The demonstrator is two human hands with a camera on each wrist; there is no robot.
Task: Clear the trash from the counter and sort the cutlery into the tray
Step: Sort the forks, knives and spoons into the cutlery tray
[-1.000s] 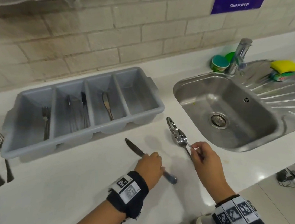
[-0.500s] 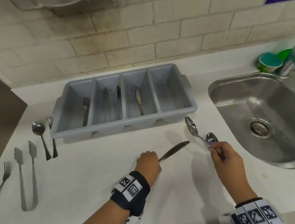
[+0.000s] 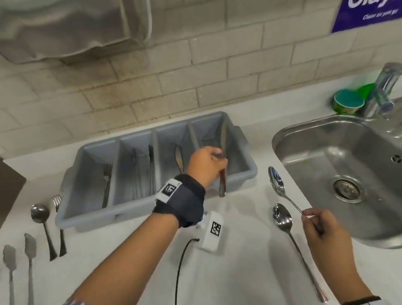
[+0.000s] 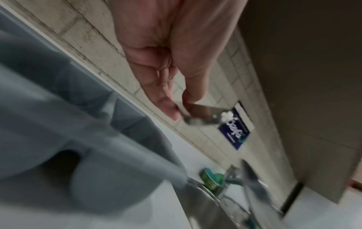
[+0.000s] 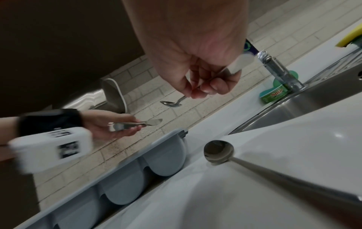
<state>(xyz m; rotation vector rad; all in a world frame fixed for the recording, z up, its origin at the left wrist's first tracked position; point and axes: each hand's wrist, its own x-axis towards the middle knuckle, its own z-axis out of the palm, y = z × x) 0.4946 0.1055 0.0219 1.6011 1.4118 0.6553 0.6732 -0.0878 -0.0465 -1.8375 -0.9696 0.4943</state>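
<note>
At the centre of the head view the left hand (image 3: 207,163) pinches a silver table knife (image 3: 223,160) between thumb and fingers (image 4: 168,108), holding it above the rightmost compartment of the grey plastic four-compartment cutlery tray (image 3: 81,211). The knife's blade points toward the tiled wall and its handle end reaches over the tray's near rim. The tray stands on the white tabletop (image 3: 246,272); its leftmost compartment holds a fork, the second some dark utensils, the third another knife.

At lower right the right hand (image 3: 325,228) has its fingers (image 5: 213,88) curled round the handle of a shiny steel spoon (image 3: 277,185), lifted off the tabletop with the bowl pointing away. A second steel spoon (image 3: 283,218) lies flat just left of that hand.

At the left edge of the frame more cutlery lies on the tabletop: a spoon, forks and a pair of tongs (image 3: 20,273). The stainless steel sink (image 3: 293,139) fills the right side.
</note>
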